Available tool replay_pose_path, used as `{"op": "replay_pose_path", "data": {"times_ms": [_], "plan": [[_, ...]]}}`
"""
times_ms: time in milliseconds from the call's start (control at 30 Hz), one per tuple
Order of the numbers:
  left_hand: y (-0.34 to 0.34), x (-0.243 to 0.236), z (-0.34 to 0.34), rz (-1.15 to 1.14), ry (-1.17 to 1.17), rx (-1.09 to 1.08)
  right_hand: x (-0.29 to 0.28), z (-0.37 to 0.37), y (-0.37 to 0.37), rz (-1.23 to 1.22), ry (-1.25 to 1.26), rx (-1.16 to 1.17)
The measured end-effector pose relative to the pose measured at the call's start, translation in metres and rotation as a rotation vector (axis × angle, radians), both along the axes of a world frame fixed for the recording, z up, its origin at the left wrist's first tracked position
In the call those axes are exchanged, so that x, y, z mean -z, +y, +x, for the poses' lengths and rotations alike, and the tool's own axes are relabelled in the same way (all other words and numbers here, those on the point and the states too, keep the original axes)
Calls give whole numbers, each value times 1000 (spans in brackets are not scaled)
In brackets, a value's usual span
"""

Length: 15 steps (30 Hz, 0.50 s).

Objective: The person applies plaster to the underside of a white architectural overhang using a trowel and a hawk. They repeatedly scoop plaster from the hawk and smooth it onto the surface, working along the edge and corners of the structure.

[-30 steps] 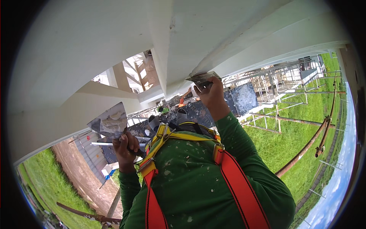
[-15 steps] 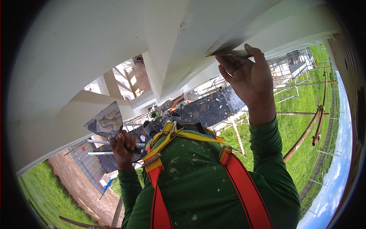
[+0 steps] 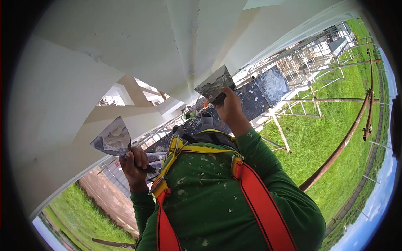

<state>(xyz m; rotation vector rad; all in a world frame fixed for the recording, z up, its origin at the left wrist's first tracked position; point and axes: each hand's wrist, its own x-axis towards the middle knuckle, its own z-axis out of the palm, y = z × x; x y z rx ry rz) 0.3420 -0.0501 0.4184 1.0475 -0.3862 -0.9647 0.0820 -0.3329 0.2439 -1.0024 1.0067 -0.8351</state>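
Note:
Wrapped round a dark handle, my left hand [image 3: 135, 167] holds a putty knife [image 3: 111, 138] whose wide, flared blade carries a lump of off-white putty. My right hand [image 3: 230, 109] grips a second putty knife [image 3: 216, 85] by its black handle. Its broad blade tilts upward near the lower end of a pale wall groove [image 3: 193, 46], with some smeared paste on it. Whether that blade touches the wall, I cannot tell. The off-white wall surfaces [image 3: 138, 37] fill the upper left, with rough patches along some edges.
Below me lies a dark, paste-spattered scaffold platform [image 3: 253, 100]. Metal scaffold tubes [image 3: 316, 100] and a rusty pole [image 3: 341, 157] stand on the right above grass [image 3: 289, 167]. A red and yellow harness [image 3: 268, 205] crosses my green shirt. An opening [image 3: 130, 90] shows between beams at left.
My right hand has come down and left from the upper wall, turning its knife so the blade face shows. My left hand stays nearly in place. The view has shifted.

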Motion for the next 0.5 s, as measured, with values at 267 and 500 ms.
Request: {"op": "replay_pose_path", "data": {"times_ms": [267, 500], "plan": [[-14, -51, 14, 147, -124, 27, -25, 81, -2, 462, -31, 323], [-14, -63, 39, 163, -237, 121, 18, 123, -10, 324, 162, 405]]}}
